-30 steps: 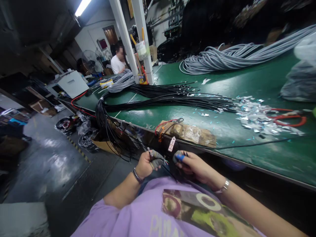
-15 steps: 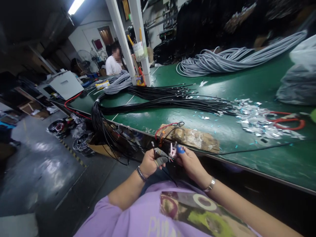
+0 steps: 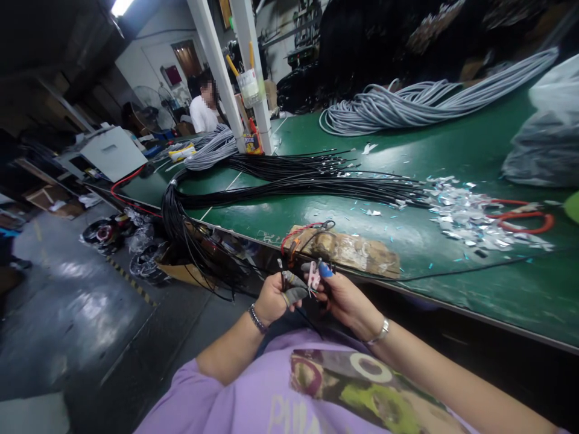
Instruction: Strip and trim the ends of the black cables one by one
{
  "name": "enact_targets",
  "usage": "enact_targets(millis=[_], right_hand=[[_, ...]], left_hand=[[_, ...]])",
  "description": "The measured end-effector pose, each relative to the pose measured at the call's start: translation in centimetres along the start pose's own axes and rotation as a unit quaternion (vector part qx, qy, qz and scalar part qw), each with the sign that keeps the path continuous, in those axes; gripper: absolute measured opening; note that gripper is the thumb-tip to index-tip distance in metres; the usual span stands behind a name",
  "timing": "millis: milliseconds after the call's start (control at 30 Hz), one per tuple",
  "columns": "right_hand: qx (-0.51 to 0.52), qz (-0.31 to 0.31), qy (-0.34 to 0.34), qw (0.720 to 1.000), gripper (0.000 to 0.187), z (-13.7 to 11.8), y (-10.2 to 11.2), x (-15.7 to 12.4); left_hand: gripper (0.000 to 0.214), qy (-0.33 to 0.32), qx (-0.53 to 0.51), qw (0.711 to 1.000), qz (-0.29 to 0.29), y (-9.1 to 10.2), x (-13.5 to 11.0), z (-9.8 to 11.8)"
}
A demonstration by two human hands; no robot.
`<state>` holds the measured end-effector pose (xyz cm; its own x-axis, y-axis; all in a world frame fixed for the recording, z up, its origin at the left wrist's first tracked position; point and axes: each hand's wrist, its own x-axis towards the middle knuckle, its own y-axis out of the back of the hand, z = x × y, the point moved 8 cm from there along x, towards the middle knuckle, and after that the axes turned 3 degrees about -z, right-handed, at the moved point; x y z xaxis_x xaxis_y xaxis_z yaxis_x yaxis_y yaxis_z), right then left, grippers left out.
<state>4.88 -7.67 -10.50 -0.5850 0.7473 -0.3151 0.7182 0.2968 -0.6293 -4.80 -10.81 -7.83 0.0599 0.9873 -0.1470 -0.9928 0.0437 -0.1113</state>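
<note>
In the head view my left hand is closed around a black cable, with grey coverings on its thumb and finger. Thin coloured wire ends stick out of its grip towards the right. My right hand, with blue tape around its thumb, is pinching a small pale pink tool right above those wire ends. The tool's exact kind is too small to make out, and whether it touches the wires I cannot tell. Black cables lie bundled on the green table beyond my hands, and some hang over its edge.
A worn wooden block with a red wire lies at the table's near edge. Silvery scraps and red-handled scissors are to the right. Grey cable coils lie farther back. A person in white sits behind the posts.
The pink tool has turned in my right hand, and its broad side now shows more. My left hand keeps its grip. The whole view has shifted slightly.
</note>
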Motion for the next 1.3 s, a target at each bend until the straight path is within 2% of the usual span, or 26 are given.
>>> enact_targets(millis=[333,533,767,1300], right_hand=[[0.006,-0.004,0.003,1.000,0.054,0.0,0.0,0.2],[0.004,-0.016,0.008,1.000,0.051,-0.2,-0.3,0.1],[-0.006,-0.021,0.012,1.000,0.050,-0.2,-0.3,0.1],[-0.025,-0.024,0.013,0.999,0.052,-0.3,-0.4,0.1]], left_hand=[[0.050,0.012,0.003,1.000,0.005,0.3,-0.3,-0.4],[0.052,0.009,-0.015,0.999,-0.041,-0.4,-0.9,-0.3],[0.052,-0.005,-0.016,1.000,-0.007,-0.3,0.1,-0.7],[0.051,0.024,-0.020,0.999,0.012,-0.3,0.3,-1.2]])
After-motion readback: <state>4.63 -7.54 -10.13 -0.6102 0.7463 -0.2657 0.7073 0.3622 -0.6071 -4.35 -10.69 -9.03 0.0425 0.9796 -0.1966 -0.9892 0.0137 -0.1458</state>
